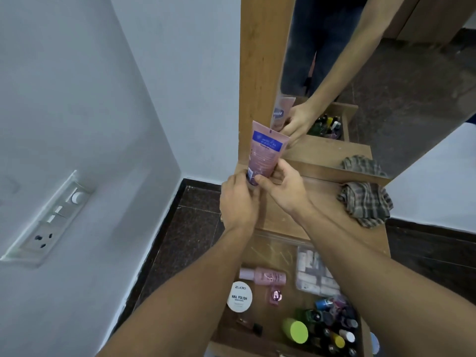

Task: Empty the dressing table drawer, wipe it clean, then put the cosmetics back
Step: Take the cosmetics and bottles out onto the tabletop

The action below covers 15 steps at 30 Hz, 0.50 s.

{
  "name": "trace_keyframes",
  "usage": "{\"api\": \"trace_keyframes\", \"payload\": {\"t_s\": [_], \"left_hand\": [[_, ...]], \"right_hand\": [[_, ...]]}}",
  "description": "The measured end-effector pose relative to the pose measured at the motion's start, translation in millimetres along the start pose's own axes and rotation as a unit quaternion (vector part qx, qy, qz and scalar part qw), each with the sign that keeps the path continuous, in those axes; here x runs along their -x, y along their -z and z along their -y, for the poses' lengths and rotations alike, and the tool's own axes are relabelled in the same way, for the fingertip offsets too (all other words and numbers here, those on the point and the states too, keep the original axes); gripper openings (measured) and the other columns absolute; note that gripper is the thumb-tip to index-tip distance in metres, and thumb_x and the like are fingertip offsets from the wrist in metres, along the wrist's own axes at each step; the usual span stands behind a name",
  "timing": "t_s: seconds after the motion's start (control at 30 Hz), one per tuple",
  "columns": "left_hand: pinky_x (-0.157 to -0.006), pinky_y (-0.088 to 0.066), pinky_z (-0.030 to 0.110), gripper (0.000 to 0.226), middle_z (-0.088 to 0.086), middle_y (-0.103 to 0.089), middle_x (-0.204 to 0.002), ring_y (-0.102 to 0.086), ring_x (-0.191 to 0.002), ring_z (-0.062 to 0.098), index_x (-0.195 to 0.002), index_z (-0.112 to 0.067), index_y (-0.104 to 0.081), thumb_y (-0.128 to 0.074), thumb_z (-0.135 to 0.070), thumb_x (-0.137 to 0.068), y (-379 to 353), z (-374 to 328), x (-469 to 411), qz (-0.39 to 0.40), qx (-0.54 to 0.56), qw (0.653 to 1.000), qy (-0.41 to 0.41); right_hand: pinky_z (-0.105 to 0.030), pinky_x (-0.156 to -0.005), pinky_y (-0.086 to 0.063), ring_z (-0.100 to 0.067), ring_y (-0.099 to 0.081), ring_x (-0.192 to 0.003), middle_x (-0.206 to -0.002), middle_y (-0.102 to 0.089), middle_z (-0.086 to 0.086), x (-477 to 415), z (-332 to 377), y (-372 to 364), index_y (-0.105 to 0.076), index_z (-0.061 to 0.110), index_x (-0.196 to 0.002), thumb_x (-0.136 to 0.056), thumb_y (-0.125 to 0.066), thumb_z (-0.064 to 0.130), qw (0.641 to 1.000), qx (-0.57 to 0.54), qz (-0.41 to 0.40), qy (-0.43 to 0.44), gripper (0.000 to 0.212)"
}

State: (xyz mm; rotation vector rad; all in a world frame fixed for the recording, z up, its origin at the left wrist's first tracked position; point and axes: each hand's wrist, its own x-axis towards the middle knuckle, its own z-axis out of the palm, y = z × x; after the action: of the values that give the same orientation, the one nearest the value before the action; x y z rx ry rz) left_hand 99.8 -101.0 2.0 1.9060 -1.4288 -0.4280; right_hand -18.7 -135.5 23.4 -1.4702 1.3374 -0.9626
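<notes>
I hold a pink tube [265, 150] with a blue label upright, cap down, at the back left of the dressing table top [322, 202]. My left hand [238, 202] grips its cap end from the left and my right hand [280, 186] pinches its lower part from the right. Below my arms the drawer [226, 328] stands open. In it lie a pink bottle [265, 275], a white nail polish remover tub [239, 296], a green-capped bottle [295, 331], a clear packet [315, 271] and several small nail polish bottles [334, 328].
A checked cloth [365, 202] lies crumpled on the right of the table top. The mirror [386, 81] behind it reflects my arm, the tube and the drawer. A white wall with a switch plate [49, 220] is on the left, above dark floor.
</notes>
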Motion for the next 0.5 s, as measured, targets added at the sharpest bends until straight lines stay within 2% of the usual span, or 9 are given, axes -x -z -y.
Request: {"api": "trace_keyframes", "payload": {"t_s": [0.07,0.2,0.33,0.43,0.5], "left_hand": [[-0.091,-0.045,0.034,0.035,0.005,-0.065,-0.113,-0.057,-0.110,0.024,-0.125,-0.016,-0.060,-0.067,-0.027,-0.093,-5.0,0.7,-3.0,-0.009,0.001,1.000,0.000],[-0.092,-0.045,0.038,0.040,0.008,-0.065,-0.113,-0.058,-0.110,0.027,-0.130,-0.013,-0.059,-0.067,-0.025,-0.093,-13.1,4.1,-7.0,-0.028,0.014,0.999,0.019],[-0.088,-0.046,0.040,0.037,0.009,-0.066,-0.112,-0.060,-0.107,0.028,-0.127,-0.011,-0.060,-0.067,-0.023,-0.092,-16.9,3.3,-11.5,-0.038,0.012,0.999,0.038],[-0.087,-0.047,0.041,0.035,0.008,-0.067,-0.110,-0.061,-0.106,0.028,-0.126,-0.013,-0.062,-0.065,-0.025,-0.094,-17.9,1.8,-13.4,-0.038,0.000,0.998,0.048],[-0.087,-0.047,0.041,0.036,0.008,-0.067,-0.110,-0.060,-0.106,0.028,-0.127,-0.013,-0.062,-0.066,-0.028,-0.094,-17.1,1.3,-13.2,-0.034,-0.006,0.998,0.048]], "right_hand": [[-0.027,-0.095,-0.056,-0.005,-0.070,-0.103,-0.113,-0.074,0.011,-5.3,-1.9,-6.1,-0.064,0.022,-0.125,-0.084,-0.084,0.021,1.000,0.012,-0.015,-0.003,0.045],[-0.026,-0.094,-0.056,0.000,-0.070,-0.098,-0.106,-0.074,0.014,-15.3,-7.8,-17.5,-0.064,0.025,-0.119,-0.084,-0.083,0.012,0.998,0.046,-0.044,0.001,0.041],[-0.023,-0.094,-0.056,0.004,-0.069,-0.098,-0.102,-0.071,0.019,-21.9,-9.9,-23.5,-0.058,0.025,-0.116,-0.082,-0.083,0.006,0.997,0.031,-0.062,-0.012,0.046],[-0.012,-0.087,-0.053,0.015,-0.065,-0.089,-0.096,-0.067,0.025,-21.6,-10.9,-23.5,-0.063,0.021,-0.124,-0.085,-0.081,0.010,0.996,0.048,-0.073,-0.013,0.044],[-0.003,-0.082,-0.048,0.020,-0.061,-0.084,-0.098,-0.067,0.023,-20.6,-11.8,-21.7,-0.064,0.017,-0.127,-0.087,-0.081,0.012,0.995,0.063,-0.080,-0.018,0.044]]}}
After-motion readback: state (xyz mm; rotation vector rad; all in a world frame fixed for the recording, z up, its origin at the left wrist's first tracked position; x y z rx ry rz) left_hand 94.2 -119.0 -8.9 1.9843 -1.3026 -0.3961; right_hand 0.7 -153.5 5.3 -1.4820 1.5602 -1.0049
